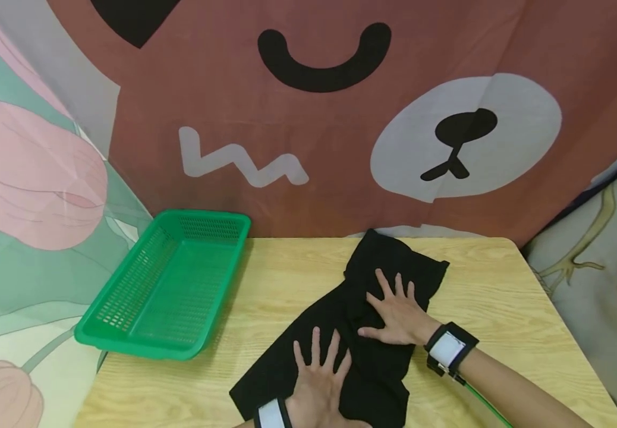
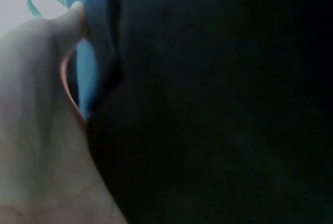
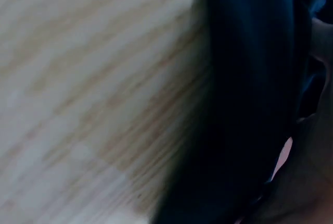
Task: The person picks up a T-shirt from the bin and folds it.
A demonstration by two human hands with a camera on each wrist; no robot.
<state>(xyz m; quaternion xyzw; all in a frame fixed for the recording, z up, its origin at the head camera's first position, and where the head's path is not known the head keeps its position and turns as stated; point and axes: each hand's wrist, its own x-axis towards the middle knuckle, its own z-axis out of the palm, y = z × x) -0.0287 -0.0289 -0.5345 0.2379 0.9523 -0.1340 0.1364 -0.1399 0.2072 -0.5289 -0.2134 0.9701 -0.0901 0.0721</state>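
Lying on the wooden table (image 1: pixel 506 297), the black cloth (image 1: pixel 375 374) spreads under both of the person's hands, to the right of the green basket (image 1: pixel 139 349) and apart from it. Its far part reaches the table's back edge, and a narrow end (image 1: pixel 249 393) slants out toward the near left. The left hand (image 1: pixel 316 389) presses palm down on the near part, fingers straight and fanned wide. The right hand (image 1: pixel 400 318) rests farther up in the same way, fingers spread. Neither hand pinches or clutches anything. The left wrist view shows the thumb beside dark fabric, too dim and blurred to tell the weave; the right wrist view shows a cloth edge running beside the wood grain.

The cloth looks light, soft and limp, with no stiffness of its own, so it should crease, bunch and follow any drag of the palms. It hardly seems fragile, and it probably slides fairly easily over the smooth tabletop. How many layers lie under each palm cannot be told. Flat palms suit smoothing, while lifting would call for a pinch at the outer edges: the far right corner (image 1: pixel 439 268) and the narrow end look like the handiest places, since a hold in the middle would likely let the rest sag.
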